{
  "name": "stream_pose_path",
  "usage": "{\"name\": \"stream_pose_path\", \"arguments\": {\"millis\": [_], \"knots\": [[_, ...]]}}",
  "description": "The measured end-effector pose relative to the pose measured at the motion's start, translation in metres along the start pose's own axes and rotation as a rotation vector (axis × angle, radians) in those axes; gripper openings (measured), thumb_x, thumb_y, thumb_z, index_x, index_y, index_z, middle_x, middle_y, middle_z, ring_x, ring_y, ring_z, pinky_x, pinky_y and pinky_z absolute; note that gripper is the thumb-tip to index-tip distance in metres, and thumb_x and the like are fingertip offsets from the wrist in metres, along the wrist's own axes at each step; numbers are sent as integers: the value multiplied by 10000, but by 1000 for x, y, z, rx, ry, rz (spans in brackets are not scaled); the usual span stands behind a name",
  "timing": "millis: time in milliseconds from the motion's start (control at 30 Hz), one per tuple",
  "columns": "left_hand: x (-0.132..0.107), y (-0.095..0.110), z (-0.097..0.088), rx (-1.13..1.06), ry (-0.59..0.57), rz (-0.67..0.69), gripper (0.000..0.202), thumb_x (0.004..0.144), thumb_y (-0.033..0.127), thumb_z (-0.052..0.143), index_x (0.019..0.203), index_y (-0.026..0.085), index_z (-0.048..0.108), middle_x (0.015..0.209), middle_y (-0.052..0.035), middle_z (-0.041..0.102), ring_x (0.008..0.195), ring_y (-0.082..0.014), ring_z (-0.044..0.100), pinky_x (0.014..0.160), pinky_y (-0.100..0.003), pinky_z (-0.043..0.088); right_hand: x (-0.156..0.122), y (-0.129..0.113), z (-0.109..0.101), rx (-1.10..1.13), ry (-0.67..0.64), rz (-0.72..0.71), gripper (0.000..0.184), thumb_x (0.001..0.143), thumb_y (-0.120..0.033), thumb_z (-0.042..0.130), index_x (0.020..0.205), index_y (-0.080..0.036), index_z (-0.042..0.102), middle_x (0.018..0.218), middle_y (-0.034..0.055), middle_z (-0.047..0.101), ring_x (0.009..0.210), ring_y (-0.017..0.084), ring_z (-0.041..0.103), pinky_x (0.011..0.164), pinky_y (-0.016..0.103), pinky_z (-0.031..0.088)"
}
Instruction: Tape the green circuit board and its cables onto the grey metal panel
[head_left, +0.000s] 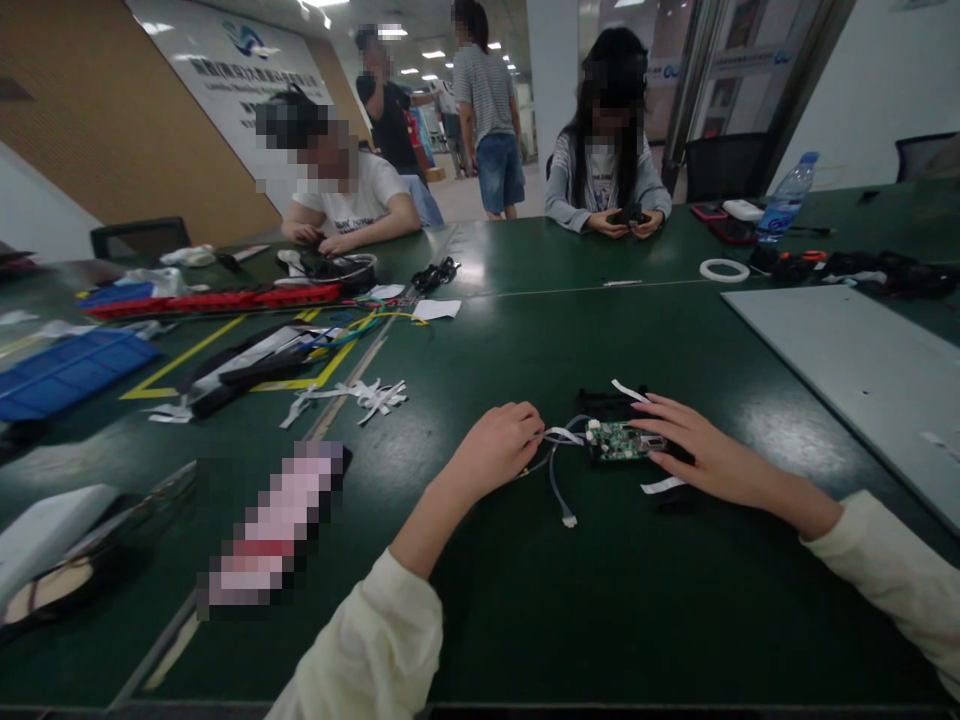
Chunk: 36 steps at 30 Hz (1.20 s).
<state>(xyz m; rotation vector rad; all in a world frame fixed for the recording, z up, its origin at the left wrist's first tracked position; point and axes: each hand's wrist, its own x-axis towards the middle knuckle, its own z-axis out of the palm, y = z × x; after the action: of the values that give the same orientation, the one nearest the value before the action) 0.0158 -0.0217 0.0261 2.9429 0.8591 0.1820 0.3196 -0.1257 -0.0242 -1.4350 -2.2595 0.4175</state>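
A green circuit board (616,441) lies on the dark green table, with several thin cables (559,482) running from its left end. My right hand (694,450) rests over the board's right end, fingers spread and touching it. The fingers of my left hand (501,442) are closed around the cables to the left of the board. One cable ends in a small white connector (569,521) that lies loose on the table. White tape strips (663,486) stick out above and below the board. Black parts behind the board are partly hidden.
Left of my arms lie a blurred pink phone-like object (281,525), white paper strips (379,397) and a blue tray (75,370). A grey panel (847,370) is on the right, near a tape roll (724,270) and a water bottle (786,200). Two people sit across the table.
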Motion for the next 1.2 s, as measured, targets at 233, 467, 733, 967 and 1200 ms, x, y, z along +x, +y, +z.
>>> {"name": "stream_pose_path", "arguments": {"millis": [233, 467, 733, 967, 1200], "knots": [[-1, 3, -1, 237, 20, 89, 242, 946, 172, 397, 983, 132, 633, 994, -72, 611, 891, -183, 564, 768, -317, 427, 0, -1, 0, -37, -20, -24, 468, 936, -419, 429, 1390, -309, 411, 1495, -6, 307, 1413, 231, 176, 1125, 510, 269], [-2, 6, -4, 366, 82, 148, 186, 928, 139, 436, 991, 121, 610, 1025, -78, 609, 876, -180, 568, 735, -303, 426, 0, -3, -2, -47, -24, -18, 468, 939, -428, 423, 1392, -311, 402, 1477, 0, 341, 1410, 227, 185, 1129, 503, 269], [-6, 8, -8, 472, 159, 208, 231, 904, 64, 432, 1086, 109, 567, 1050, -96, 633, 749, -163, 619, 626, -288, 482, 1, -2, -2, -38, -28, -13, 477, 933, -437, 432, 1393, -314, 403, 1476, -1, 344, 1408, 233, 192, 1126, 512, 269], [-5, 11, -8, 477, 263, 281, 248, 911, 28, 369, 1060, 68, 563, 994, -127, 648, 843, -181, 651, 696, -291, 548, 0, -1, -2, -41, -40, -3, 485, 935, -450, 421, 1398, -306, 399, 1487, -6, 323, 1413, 223, 176, 1130, 505, 264], [-20, -18, -15, 420, 519, 49, 275, 922, 84, 415, 1168, 102, 537, 1088, -129, 649, 983, -201, 634, 812, -303, 542, 0, -1, -1, -27, -24, -21, 472, 938, -432, 426, 1392, -307, 405, 1476, -15, 341, 1414, 208, 169, 1138, 487, 265]]}}
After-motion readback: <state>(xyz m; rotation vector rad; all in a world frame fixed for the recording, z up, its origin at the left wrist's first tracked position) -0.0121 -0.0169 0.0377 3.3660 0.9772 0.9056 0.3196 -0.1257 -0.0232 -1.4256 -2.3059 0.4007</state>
